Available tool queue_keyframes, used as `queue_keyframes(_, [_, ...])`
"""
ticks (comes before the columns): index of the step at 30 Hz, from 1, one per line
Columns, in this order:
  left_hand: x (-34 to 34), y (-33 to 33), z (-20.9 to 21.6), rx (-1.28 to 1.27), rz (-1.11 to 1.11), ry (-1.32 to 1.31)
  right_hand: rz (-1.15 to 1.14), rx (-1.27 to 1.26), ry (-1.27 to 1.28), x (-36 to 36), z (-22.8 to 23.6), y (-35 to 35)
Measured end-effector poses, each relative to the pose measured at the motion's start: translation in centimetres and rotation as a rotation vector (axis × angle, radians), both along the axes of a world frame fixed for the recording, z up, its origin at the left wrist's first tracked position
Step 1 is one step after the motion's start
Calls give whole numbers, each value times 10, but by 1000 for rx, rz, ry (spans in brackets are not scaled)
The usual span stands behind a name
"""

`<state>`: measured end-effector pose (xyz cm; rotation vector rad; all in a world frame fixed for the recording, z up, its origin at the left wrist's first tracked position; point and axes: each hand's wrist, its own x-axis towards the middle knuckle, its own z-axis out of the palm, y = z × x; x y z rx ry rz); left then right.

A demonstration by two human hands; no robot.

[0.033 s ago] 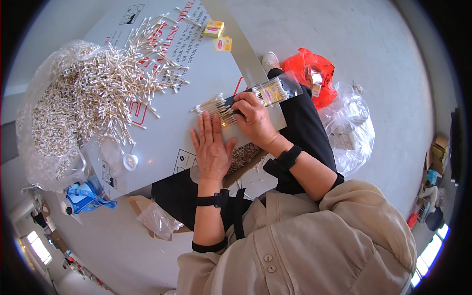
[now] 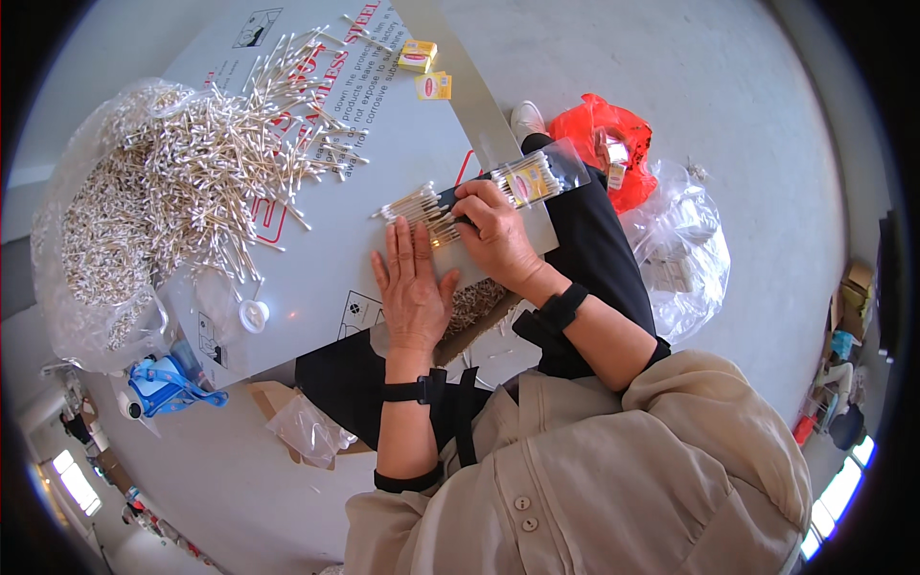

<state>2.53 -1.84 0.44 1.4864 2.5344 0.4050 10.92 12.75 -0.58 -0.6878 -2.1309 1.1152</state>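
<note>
Fingers of the left hand [image 2: 415,297] lie straight and flat, held close together, thumb out to the side; tips touch the near ends of a loose row of cotton swabs [image 2: 412,204]. Nothing pinched there. Fingers of the right hand [image 2: 494,225] are curled, thumb tucked near the index, at the swabs' right end, by a dark strip [image 2: 448,196]; can't tell if they grip it or just rest on it.

Key relation: swab row sits just beyond the left fingertips and left of the right thumb, between the two hands. Sticks lie side by side, long axes pointing away from the person, tilted a bit left. Left hand nearer to most of the row.

Clear packet [image 2: 530,182] with yellow card and swabs lies right of the right hand, just beside its knuckles, over the edge of the table [image 2: 335,240].

Further out: big swab pile [image 2: 192,182] in a clear bag, left; small yellow box [image 2: 417,55] and yellow card [image 2: 434,86], far side; red bag [image 2: 589,120] on the floor, right.
</note>
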Motion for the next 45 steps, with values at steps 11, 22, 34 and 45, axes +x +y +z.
queue_keyframes(11, [-2, -3, -3, 75, -13, -9, 59, 30, -23, 3, 2, 1])
queue_keyframes(22, [-26, 1, -10, 433, 86, -58, 94, 56, -27, 3, 5, 2])
queue_keyframes(34, [-59, 34, 17, 348, -107, -10, 98, 58, -21, 4, 4, 1])
queue_keyframes(45, [-42, 34, 0, 529, 131, -198, 65, -137, 21, 2, 10, -3])
